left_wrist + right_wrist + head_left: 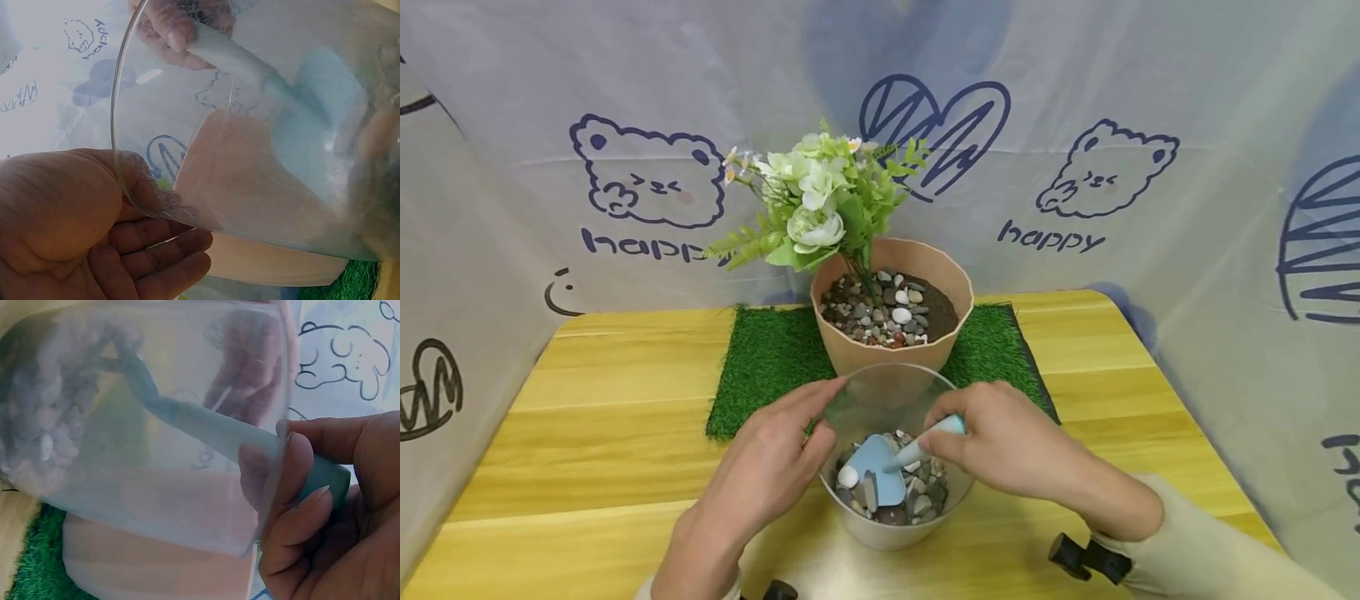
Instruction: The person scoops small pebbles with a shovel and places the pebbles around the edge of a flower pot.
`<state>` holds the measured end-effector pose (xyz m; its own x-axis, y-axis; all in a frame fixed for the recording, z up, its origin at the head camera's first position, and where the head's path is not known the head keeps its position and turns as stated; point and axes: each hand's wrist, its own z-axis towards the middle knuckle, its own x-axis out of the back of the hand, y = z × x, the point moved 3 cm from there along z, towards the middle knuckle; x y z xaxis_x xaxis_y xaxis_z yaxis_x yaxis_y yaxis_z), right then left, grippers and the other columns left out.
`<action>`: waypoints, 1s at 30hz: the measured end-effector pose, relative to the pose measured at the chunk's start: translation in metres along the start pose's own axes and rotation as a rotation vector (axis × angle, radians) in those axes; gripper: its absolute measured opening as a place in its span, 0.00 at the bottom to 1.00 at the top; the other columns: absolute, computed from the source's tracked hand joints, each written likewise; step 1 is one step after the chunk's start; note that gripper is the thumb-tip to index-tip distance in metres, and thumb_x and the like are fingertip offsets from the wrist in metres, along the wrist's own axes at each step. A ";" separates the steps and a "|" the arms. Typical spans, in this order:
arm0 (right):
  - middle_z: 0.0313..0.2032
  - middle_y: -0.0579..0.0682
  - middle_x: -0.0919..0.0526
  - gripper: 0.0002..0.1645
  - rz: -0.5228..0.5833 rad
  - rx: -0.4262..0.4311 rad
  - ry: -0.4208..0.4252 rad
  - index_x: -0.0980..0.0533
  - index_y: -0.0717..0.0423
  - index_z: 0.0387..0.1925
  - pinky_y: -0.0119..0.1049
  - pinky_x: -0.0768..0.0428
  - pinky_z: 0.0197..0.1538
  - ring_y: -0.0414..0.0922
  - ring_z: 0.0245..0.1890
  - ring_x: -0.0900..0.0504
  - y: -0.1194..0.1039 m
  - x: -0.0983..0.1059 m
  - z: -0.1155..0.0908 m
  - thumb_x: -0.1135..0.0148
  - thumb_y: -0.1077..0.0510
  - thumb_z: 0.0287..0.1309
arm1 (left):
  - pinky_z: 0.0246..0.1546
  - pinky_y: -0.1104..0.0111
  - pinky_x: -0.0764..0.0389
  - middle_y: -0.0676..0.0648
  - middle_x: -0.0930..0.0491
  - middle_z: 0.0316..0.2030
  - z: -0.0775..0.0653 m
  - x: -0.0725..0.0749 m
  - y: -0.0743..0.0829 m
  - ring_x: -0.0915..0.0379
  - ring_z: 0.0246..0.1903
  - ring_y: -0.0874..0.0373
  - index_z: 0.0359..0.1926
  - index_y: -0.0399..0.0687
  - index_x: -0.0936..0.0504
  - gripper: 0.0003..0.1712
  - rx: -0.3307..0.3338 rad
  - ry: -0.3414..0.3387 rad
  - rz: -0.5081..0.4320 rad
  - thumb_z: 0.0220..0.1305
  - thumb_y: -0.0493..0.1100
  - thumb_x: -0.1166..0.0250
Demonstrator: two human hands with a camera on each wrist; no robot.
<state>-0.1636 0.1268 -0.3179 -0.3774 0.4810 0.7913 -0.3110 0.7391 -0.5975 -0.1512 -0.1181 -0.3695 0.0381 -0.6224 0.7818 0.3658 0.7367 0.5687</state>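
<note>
A clear plastic tub [887, 533] stands on the table with mixed pebbles [925, 496] in its bottom. At its left side my left hand [775, 450] grips the rim; in the left wrist view the thumb and curled fingers [165, 262] meet at that edge. My right hand [1000, 433] holds the handle of a light blue toy shovel [874, 467], whose blade lies down among the pebbles. The right wrist view shows fingers curled round the handle [212, 428], partly seen through the tub wall. A few stones rest against the blade.
Just behind the tub, a peach flowerpot [887, 358] sits on a green turf mat [760, 367]. It holds soil, pebbles and white artificial flowers [816, 192] leaning left. A printed curtain [1075, 83] hangs round the wooden table [587, 467].
</note>
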 end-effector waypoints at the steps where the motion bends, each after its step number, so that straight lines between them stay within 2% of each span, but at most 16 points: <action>1: 0.17 0.38 0.23 0.08 0.008 -0.007 -0.001 0.12 0.44 0.36 0.32 0.36 0.19 0.38 0.14 0.35 0.001 0.000 0.000 0.32 0.48 0.67 | 0.56 0.55 0.16 0.52 0.24 0.71 0.000 0.000 0.000 0.18 0.58 0.52 0.76 0.55 0.27 0.32 0.003 -0.002 0.000 0.73 0.39 0.41; 4: 0.16 0.38 0.24 0.08 0.002 -0.004 -0.008 0.12 0.45 0.36 0.32 0.36 0.19 0.37 0.14 0.36 0.002 -0.002 0.001 0.32 0.49 0.68 | 0.49 0.58 0.16 0.52 0.24 0.72 0.000 0.001 0.000 0.19 0.53 0.55 0.76 0.55 0.27 0.32 0.011 -0.007 -0.003 0.73 0.39 0.41; 9: 0.16 0.35 0.25 0.08 -0.031 0.059 -0.025 0.12 0.43 0.35 0.31 0.35 0.22 0.36 0.16 0.35 0.001 -0.006 0.002 0.31 0.48 0.67 | 0.51 0.57 0.15 0.52 0.24 0.72 -0.001 0.001 -0.001 0.18 0.55 0.54 0.76 0.55 0.27 0.32 0.020 -0.005 -0.002 0.73 0.40 0.41; 13: 0.14 0.37 0.30 0.07 0.071 0.034 -0.035 0.12 0.44 0.33 0.30 0.39 0.19 0.36 0.14 0.37 0.004 -0.003 -0.001 0.31 0.49 0.66 | 0.56 0.55 0.16 0.52 0.24 0.72 -0.001 0.001 -0.001 0.18 0.58 0.52 0.76 0.55 0.27 0.32 0.016 -0.007 -0.003 0.72 0.40 0.41; 15: 0.14 0.39 0.28 0.07 0.130 0.011 -0.037 0.12 0.46 0.33 0.30 0.38 0.18 0.37 0.14 0.35 0.007 0.000 -0.003 0.31 0.50 0.66 | 0.53 0.56 0.16 0.51 0.24 0.71 -0.001 0.000 0.000 0.18 0.55 0.53 0.76 0.54 0.27 0.32 0.009 -0.004 -0.006 0.72 0.39 0.40; 17: 0.17 0.41 0.23 0.07 0.174 -0.004 -0.042 0.12 0.48 0.35 0.30 0.35 0.18 0.38 0.15 0.31 0.010 0.003 -0.004 0.31 0.51 0.65 | 0.56 0.55 0.16 0.51 0.23 0.71 0.000 0.000 0.000 0.18 0.59 0.51 0.76 0.54 0.27 0.32 0.003 0.001 -0.003 0.72 0.39 0.40; 19: 0.20 0.44 0.19 0.07 0.211 -0.018 -0.044 0.12 0.50 0.36 0.31 0.32 0.18 0.40 0.17 0.28 0.013 0.005 -0.006 0.31 0.52 0.65 | 0.54 0.56 0.16 0.51 0.23 0.71 0.000 0.000 0.000 0.19 0.57 0.52 0.76 0.54 0.27 0.32 0.004 0.000 -0.002 0.72 0.39 0.40; 30: 0.25 0.51 0.14 0.11 0.395 -0.058 -0.001 0.12 0.60 0.41 0.36 0.19 0.25 0.45 0.21 0.19 0.032 0.010 -0.013 0.31 0.56 0.65 | 0.55 0.57 0.16 0.51 0.25 0.72 -0.001 0.001 0.000 0.19 0.56 0.54 0.77 0.56 0.28 0.33 0.027 -0.020 0.003 0.72 0.41 0.41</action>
<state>-0.1663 0.1617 -0.3273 -0.4591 0.7327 0.5023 -0.0920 0.5232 -0.8472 -0.1507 -0.1189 -0.3695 0.0205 -0.6149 0.7883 0.3408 0.7456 0.5727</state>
